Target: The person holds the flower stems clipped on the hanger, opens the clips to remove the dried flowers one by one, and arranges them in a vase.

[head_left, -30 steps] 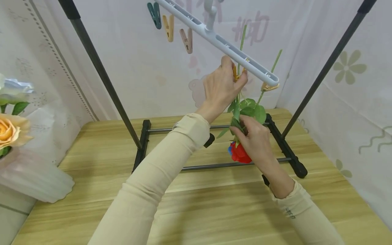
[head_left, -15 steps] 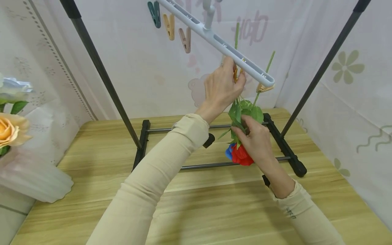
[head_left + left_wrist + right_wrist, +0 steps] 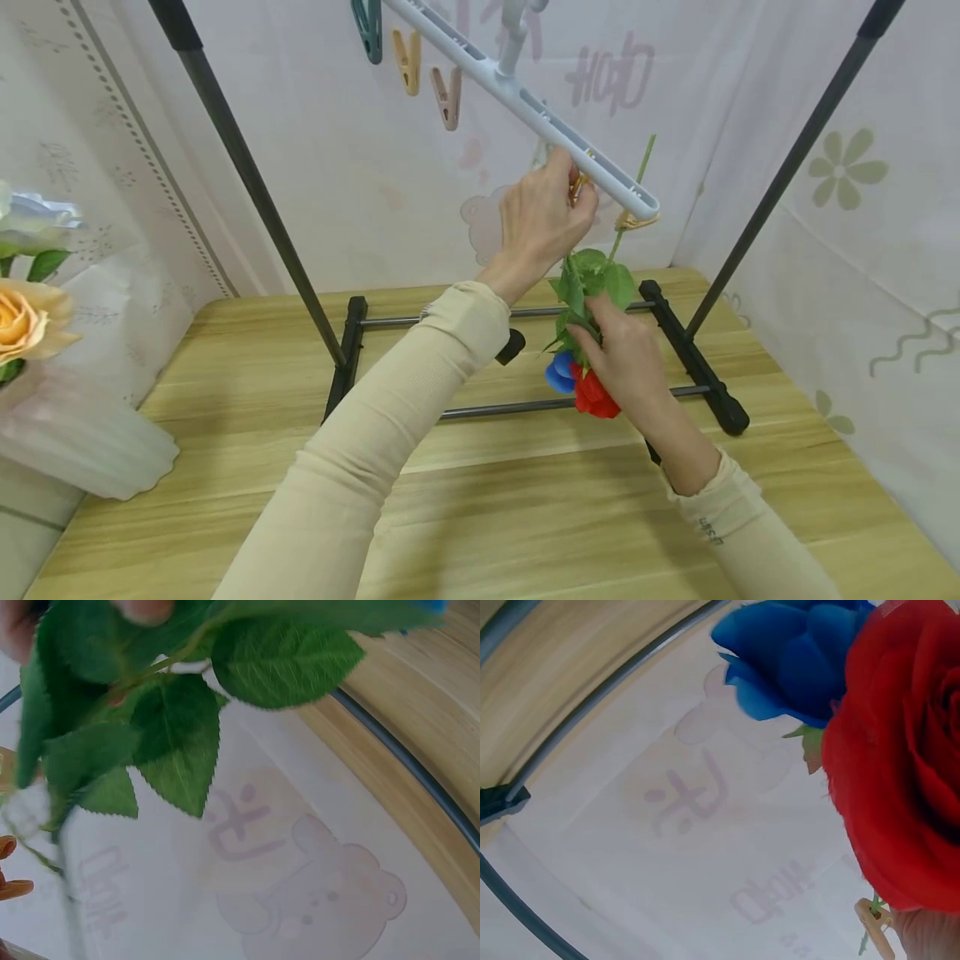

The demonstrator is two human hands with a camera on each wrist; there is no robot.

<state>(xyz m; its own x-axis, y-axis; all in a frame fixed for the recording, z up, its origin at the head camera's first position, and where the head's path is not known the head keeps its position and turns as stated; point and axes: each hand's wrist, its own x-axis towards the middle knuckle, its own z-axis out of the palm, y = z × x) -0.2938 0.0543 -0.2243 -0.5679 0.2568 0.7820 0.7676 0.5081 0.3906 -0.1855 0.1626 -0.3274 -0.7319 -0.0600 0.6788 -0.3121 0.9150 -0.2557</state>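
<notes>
The right side is filled by a red rose (image 3: pixel 900 750), by which a blue flower (image 3: pixel 795 664) is partly covered. Below, a tan clothespin (image 3: pixel 874 930) is seen beside part of a hand (image 3: pixel 930 935). White cloth (image 3: pixel 652 900) is faintly printed.

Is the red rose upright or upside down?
Upside down: the red rose sits below the green leaves, and a green stem rises above them.

Your left arm (image 3: pixel 371 446), in a cream fabric sleeve, stretches toward 1 o'clock, its bare left hand (image 3: pixel 542 215) pinching between thumb and fingers. Your right arm (image 3: pixel 753 529), sleeved alike, points toward 11 o'clock; its bare right hand (image 3: pixel 628 354) sits lower, gripping, thumb toward 10 o'clock.
</notes>
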